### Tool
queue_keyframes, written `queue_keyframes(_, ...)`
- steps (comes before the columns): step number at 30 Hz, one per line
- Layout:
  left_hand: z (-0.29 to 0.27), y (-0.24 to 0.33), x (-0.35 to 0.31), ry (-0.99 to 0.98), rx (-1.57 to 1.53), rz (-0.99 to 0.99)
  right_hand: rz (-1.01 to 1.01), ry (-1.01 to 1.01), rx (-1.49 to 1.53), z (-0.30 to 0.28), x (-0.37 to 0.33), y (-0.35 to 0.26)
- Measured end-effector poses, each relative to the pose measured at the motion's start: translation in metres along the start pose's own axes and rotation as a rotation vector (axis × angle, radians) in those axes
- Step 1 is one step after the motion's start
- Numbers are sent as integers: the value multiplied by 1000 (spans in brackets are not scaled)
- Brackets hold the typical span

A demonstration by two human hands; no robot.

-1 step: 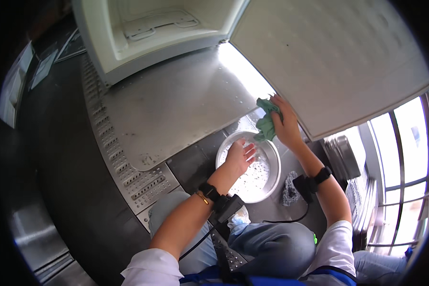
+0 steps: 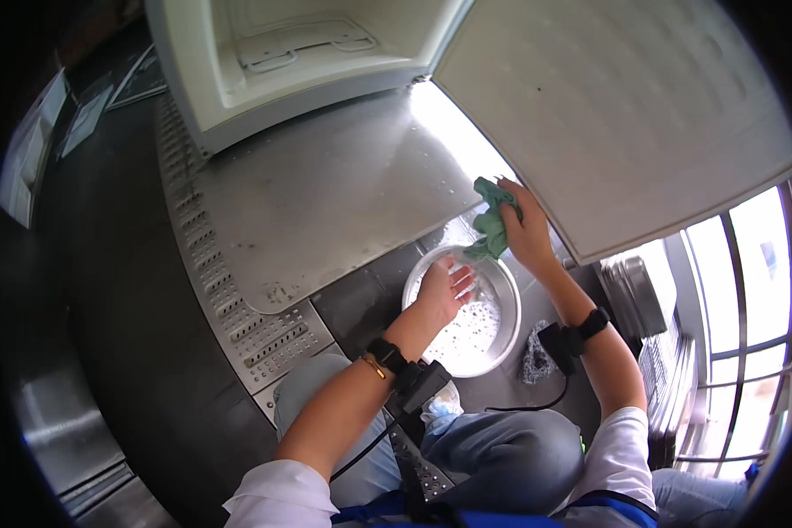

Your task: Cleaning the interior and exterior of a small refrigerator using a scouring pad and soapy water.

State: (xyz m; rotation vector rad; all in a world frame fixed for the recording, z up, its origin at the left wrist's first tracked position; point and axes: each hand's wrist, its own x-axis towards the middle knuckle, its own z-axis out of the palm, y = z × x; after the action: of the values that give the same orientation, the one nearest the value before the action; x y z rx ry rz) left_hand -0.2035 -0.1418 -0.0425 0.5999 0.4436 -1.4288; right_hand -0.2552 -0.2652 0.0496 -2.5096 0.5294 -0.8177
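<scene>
1. Green cloth (image 2: 491, 222): bunched in the R hand (image 2: 526, 231), pinched btwn thumb & fingers; most of it hangs toward the person's left, lower end by the basin's far rim. Prob. bunched so it's easy to grip & doesn't trail.
2. R hand sits just beside the lower edge of the open door (image 2: 625, 123); can't tell if fingertips touch it. Door swung wide, which leaves room for the arm.
3. L hand (image 2: 444, 286): over the basin (image 2: 516, 308), fingers loosely spread, nothing seen in it. Can't tell if it touches the suds (image 2: 471, 334). Poss. held there so drips land inside.
4. Basin: round, on the dark floor (image 2: 352, 304) btwn the person's knees & the metal sheet (image 2: 326, 194), so within reach of both hands.
5. Scrubber (image 2: 537, 352), grey mesh, lies right of the basin, apart from it; handy for the R hand, prob.
6. Fridge (image 2: 299, 110): at the sheet's far side, inside facing the person, so the interior's reachable.
</scene>
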Motion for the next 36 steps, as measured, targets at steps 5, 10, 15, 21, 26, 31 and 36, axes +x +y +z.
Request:
queue_keyframes(5,14,39,-34,-55,-158,47,576,-87,583,31,23,-12)
queue_keyframes(10,4,65,-42,-379,-355,193,-134,-426,216,57,30,-68)
queue_keyframes(15,-34,91,-14,-547,-450,439,-351,-528,158,93,12,-79)
queue_keyframes(21,-37,77,23,-835,-350,368,-388,-147,29,91,1,-94)
queue_keyframes(26,-4,57,-1,-929,-537,200,-310,-195,-133,82,-1,-67)
queue_keyframes(31,8,41,8,-914,-539,133,-245,-420,-45,66,-5,-55)
queue_keyframes(36,15,22,24,-860,-538,79,-261,-347,-120,55,-17,-49)
